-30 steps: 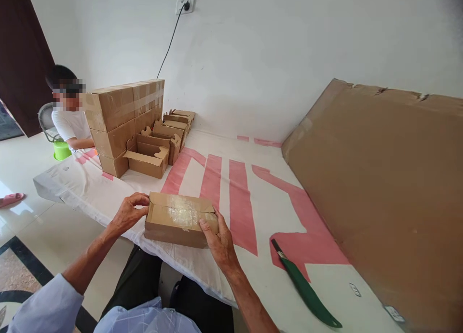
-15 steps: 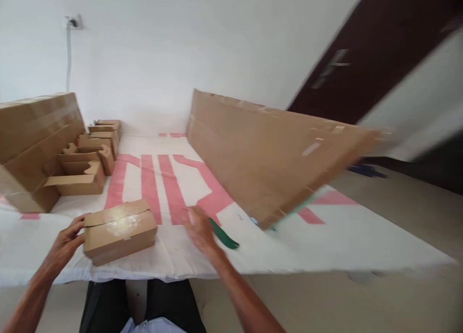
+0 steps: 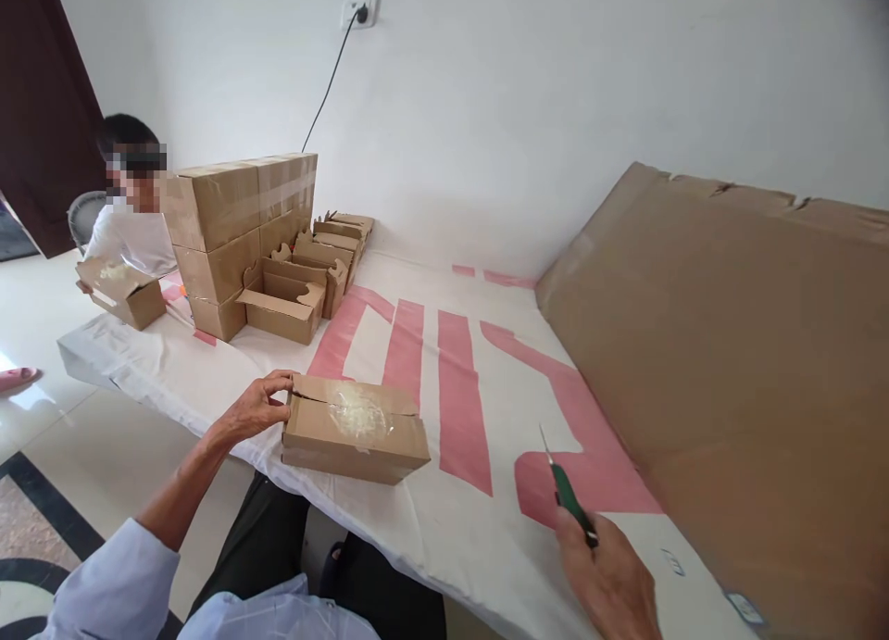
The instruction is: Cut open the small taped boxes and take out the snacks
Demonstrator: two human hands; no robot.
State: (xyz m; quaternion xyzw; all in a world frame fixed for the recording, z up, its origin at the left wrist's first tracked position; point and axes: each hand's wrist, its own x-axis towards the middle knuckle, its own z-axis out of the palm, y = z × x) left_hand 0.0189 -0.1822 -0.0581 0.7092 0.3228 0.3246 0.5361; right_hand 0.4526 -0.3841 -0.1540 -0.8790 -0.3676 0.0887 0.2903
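Note:
A small closed cardboard box lies on the cloth in front of me, with shiny clear tape bunched across its top seam. My left hand grips its left end, fingers on the upper edge and thumb against the side. To the right, my right hand is wrapped around a green-handled knife. Its thin pointed blade is bare and points away from me, apart from the box.
Stacked closed cartons stand at the left, beside a row of open-topped boxes. Beyond them, a person in a white top handles another box. A large cardboard sheet slants up at the right. Red-patterned white cloth covers the table.
My right hand has picked up the green-handled knife from the cloth, and its blade now shows. My view has swung left, bringing the other person into sight. My left hand stays on the box.

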